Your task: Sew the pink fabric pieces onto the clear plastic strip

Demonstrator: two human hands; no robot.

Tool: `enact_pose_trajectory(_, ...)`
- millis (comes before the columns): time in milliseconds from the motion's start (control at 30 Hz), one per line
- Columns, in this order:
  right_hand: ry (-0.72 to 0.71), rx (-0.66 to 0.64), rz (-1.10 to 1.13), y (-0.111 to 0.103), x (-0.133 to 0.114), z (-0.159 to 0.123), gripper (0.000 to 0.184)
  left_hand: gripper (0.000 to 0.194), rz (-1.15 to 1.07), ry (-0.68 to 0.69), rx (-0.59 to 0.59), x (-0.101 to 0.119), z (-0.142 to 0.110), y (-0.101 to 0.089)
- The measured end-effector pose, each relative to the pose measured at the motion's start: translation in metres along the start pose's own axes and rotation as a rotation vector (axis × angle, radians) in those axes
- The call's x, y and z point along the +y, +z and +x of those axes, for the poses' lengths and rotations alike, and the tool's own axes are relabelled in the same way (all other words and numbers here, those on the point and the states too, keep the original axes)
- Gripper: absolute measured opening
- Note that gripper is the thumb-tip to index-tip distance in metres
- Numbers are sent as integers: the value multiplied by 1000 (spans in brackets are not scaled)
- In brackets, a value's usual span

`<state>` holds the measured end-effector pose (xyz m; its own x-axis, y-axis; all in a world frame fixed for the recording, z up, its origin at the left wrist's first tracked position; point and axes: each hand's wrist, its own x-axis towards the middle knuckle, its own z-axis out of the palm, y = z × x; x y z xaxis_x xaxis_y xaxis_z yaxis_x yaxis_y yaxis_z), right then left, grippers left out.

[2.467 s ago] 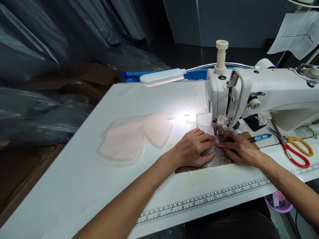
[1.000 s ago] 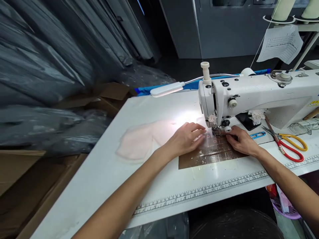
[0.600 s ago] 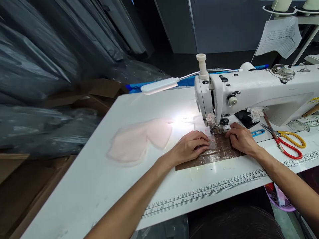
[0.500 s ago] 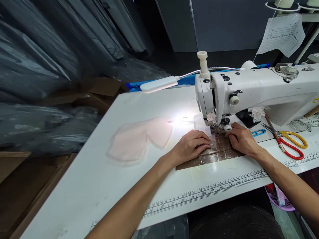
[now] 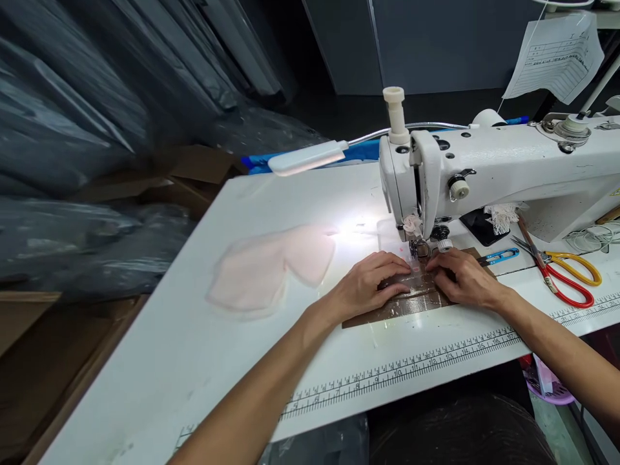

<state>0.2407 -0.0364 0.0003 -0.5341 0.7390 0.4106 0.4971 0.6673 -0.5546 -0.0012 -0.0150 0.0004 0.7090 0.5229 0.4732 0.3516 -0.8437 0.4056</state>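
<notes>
A white sewing machine (image 5: 489, 168) stands at the right, its presser foot (image 5: 419, 248) low over a brown plate (image 5: 387, 314) on the table. Beneath the foot and in front of it lies a small, thin, see-through piece (image 5: 415, 266), hard to make out. On its left side rests my left hand (image 5: 372, 279), fingers stretched out and thumb apart. My right hand (image 5: 460, 276) is on the other side, its fingers curled, with the tips just in front of the foot; whatever they pinch is hidden. Sheer pale pink fabric (image 5: 271, 268) lies flat to the left.
Red-and-yellow-handled scissors (image 5: 566, 271) and blue thread snips (image 5: 498, 256) lie right of my right hand. A lamp (image 5: 307, 158) lights the table. A ruler strip (image 5: 397, 378) runs along the front edge. Cardboard boxes (image 5: 72, 349) and plastic-wrapped goods (image 5: 92, 245) stand at the left.
My right hand has moved left, from beside the foot to in front of it, closer to my left hand. My left hand has barely shifted. The view has moved slightly.
</notes>
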Motion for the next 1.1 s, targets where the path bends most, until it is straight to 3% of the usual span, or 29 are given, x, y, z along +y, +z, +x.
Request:
enact_pose_trajectory(200, 57, -144, 19, 3, -10, -1, 25, 25, 26, -12, 18, -1, 3, 4)
enact_pose_trajectory(367, 99, -133, -60, 11, -7, 0, 25, 21, 27, 4, 47, 1, 2, 5)
enact_pose_trajectory(500, 109, -111, -49, 13, -5, 0, 24, 18, 182, 75, 100, 5, 3, 6)
enact_pose_trajectory(767, 120, 144, -59, 6, 1, 1, 18, 9, 307, 214, 172, 10, 8, 6)
enact_pose_trajectory(1100, -9, -32, -294, 11, 4, -2, 33, 12, 302, 233, 110, 5, 5, 12)
